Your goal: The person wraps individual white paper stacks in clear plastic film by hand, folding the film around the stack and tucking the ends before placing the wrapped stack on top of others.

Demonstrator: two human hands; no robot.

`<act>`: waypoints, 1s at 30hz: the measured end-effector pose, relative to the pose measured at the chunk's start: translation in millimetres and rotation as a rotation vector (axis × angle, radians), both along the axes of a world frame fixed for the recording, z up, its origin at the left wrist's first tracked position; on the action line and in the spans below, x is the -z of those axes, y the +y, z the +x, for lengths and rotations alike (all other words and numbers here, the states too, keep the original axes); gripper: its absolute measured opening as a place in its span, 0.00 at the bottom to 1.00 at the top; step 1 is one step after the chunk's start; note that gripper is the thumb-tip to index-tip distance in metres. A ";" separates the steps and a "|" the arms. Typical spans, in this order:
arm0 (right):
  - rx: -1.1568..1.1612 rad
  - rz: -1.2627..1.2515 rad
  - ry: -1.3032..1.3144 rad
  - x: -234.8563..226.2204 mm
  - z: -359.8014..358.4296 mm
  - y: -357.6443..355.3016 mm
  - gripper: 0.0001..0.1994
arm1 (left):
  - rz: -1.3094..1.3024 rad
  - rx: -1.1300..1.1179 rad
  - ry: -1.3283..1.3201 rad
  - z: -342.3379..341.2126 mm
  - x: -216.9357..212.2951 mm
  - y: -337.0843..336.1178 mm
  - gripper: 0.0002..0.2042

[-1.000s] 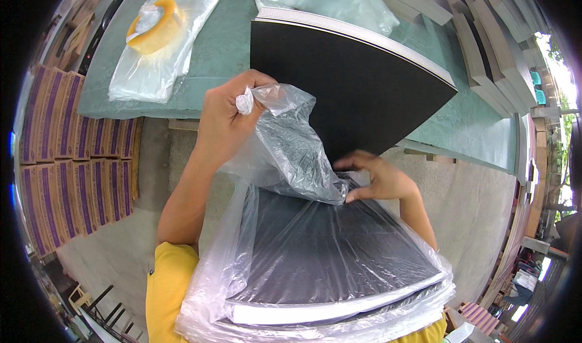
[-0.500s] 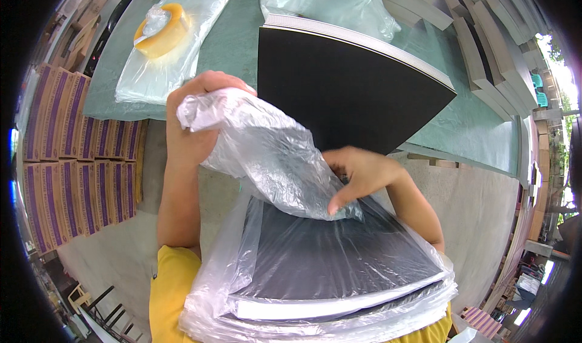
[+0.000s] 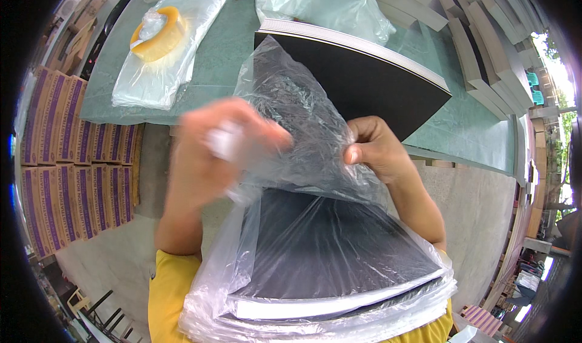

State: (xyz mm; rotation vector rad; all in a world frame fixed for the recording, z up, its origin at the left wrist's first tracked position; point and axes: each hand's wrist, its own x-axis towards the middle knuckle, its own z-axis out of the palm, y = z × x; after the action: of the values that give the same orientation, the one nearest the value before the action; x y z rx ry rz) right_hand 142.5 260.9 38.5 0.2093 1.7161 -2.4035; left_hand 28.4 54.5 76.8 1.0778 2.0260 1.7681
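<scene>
Against my body stands a stack of black boards with white edges, wrapped in a clear plastic bag. The bag's loose upper part rises in a crinkled point between my hands. My right hand pinches the plastic between thumb and fingers on the right side. My left hand, smeared by motion, is closed round a bunched whitish part of the bag at the left. Just beyond, a thick stack of black boards lies on the green table, partly behind the lifted plastic.
On the green table a roll of yellowish tape rests on folded clear plastic bags. More plastic lies at the back. Grey-white board stacks line the right. Brown cartons are piled on the floor at left.
The bag's loose part has been pulled upward into a peak over the black stack. My left hand moved down and slightly right; my right hand rose and closed on the plastic.
</scene>
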 end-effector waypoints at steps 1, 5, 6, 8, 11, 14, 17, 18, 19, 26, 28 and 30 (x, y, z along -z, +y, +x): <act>-0.031 0.059 0.024 1.4 -2.1 -0.8 0.15 | -0.052 0.155 0.019 10.4 0.1 11.2 0.08; 0.142 -0.089 0.016 5.5 -12.6 -23.9 0.19 | -0.135 0.244 -0.188 26.3 21.4 35.3 0.07; 0.177 -0.222 -0.078 3.5 -7.4 -18.5 0.19 | -0.178 0.211 -0.123 23.1 28.1 30.6 0.07; 0.278 -0.166 -0.069 3.2 6.3 0.9 0.18 | -0.262 0.168 0.008 4.6 40.5 12.8 0.07; 0.272 -0.064 0.016 3.5 20.9 21.2 0.14 | -0.422 -0.283 -0.052 -45.3 58.4 -35.5 0.08; 0.272 -0.098 -0.048 3.2 23.0 13.7 0.14 | -0.321 -0.428 -0.133 -51.6 32.6 -39.7 0.09; 0.138 -0.112 -0.068 10.5 16.9 5.5 0.14 | 0.058 0.056 -0.273 -7.4 17.6 -6.1 0.10; 0.150 -0.109 -0.039 10.2 13.1 -1.3 0.14 | -0.105 0.190 -0.138 3.4 9.6 8.1 0.11; 0.155 -0.107 -0.009 8.1 9.0 -11.2 0.14 | -0.268 0.316 -0.001 14.5 0.2 20.9 0.12; 0.391 -0.158 -0.145 1.8 14.3 -7.5 0.22 | -0.246 0.192 0.050 12.7 32.5 31.5 0.04; 0.434 -0.145 -0.055 8.2 25.9 7.2 0.20 | -0.332 0.030 -0.029 -11.4 50.9 1.5 0.04; 0.352 -0.010 0.007 6.9 26.3 16.0 0.16 | -0.336 -0.093 -0.177 -27.4 48.6 -12.4 0.05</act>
State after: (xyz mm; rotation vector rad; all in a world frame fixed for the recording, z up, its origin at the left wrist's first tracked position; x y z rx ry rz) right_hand 168.8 276.8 31.7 0.5442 1.7977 -2.6523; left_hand 1.0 42.1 28.2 0.7121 2.1869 1.4318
